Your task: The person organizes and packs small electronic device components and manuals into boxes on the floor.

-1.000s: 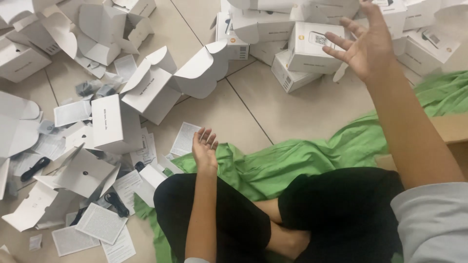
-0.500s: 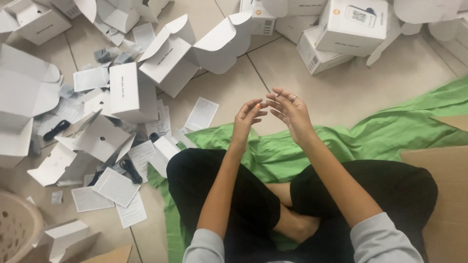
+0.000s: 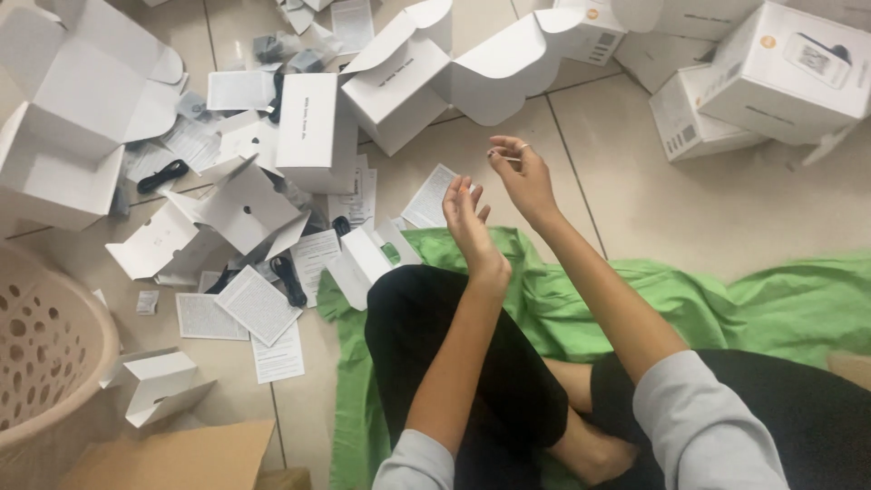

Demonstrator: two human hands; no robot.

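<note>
Pinching a thin, pale sliver of something [image 3: 504, 157] between thumb and forefinger, too small to identify, the right hand [image 3: 522, 177] hung raised above the tiled floor [image 3: 780, 218], its other fingers loosely curled. The left hand [image 3: 467, 218] was lifted just beside it, fingers spread and holding nothing. Bare tile lay open directly ahead and to the right of the hands, bounded at the far edge by closed white boxes [image 3: 780, 77]. Leftward the floor was crowded with opened white cartons [image 3: 399, 86], printed leaflets [image 3: 259, 304] and black cables [image 3: 163, 174]. A green cloth [image 3: 726, 299] spread under the crossed legs, and a beige perforated basket [image 3: 45, 354] stood at the left edge.
</note>
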